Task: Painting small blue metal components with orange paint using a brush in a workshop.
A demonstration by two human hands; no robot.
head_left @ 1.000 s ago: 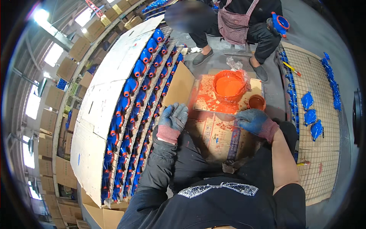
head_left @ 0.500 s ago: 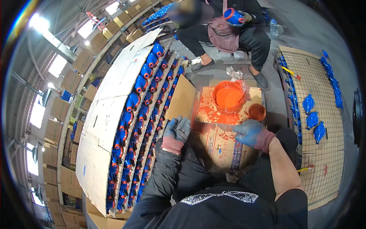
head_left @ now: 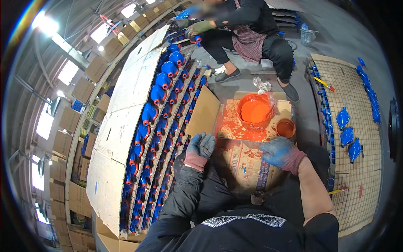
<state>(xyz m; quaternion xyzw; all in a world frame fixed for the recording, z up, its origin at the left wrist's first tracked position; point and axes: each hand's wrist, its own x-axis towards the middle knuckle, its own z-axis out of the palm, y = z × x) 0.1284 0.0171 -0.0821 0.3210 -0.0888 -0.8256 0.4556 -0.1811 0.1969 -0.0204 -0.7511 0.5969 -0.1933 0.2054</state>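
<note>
Wide and empty, our left hand (head_left: pixel 201 147) turns its palm up just beyond the lower left corner of the board (head_left: pixel 231 111), right of the tiered blue parts (head_left: pixel 158 95). Our right hand (head_left: pixel 280 152) shows its back near the lower right corner (palm hidden, so we cannot tell whether its grip is wide or narrow). Nearest it, the cup (head_left: pixel 294 129) stands at the board's right edge; the bucket (head_left: pixel 253 125) of red paint (head_left: pixel 254 110) sits toward the upper edge. For good handling, we judge it best to hold both hands level and apart, loose and clear of cup and bucket.

Gloves (head_left: pixel 201 145) hide both hands (head_left: pixel 278 152); co-worker's head (head_left: pixel 206 9) blurred
</note>
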